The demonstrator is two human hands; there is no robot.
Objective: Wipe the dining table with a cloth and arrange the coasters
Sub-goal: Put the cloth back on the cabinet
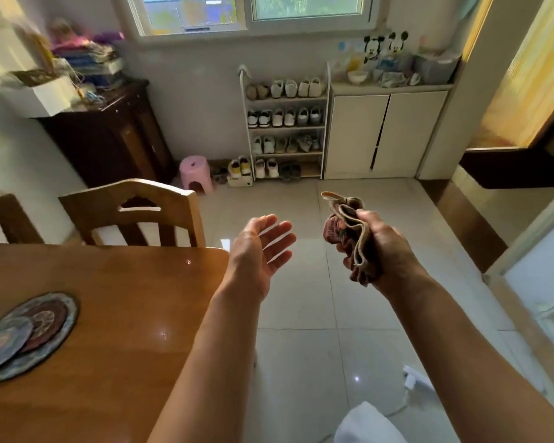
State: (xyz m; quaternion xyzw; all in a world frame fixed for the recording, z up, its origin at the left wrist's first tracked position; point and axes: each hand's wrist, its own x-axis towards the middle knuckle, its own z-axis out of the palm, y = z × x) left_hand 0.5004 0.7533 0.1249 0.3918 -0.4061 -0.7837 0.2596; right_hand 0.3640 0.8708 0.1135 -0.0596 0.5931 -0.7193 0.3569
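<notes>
Your right hand (387, 247) squeezes the crumpled brown cloth (333, 233) at middle right, your left hand (259, 251) is spread wide, and the shiny brown wooden tabletop (125, 292) with round patterned coasters (29, 330) lies lower left, nearer your left hand.

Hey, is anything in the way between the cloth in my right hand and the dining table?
Only your own open left hand, which hangs between the cloth in your right hand and the table edge. Stacked coasters lie on the table, farther left.
</notes>
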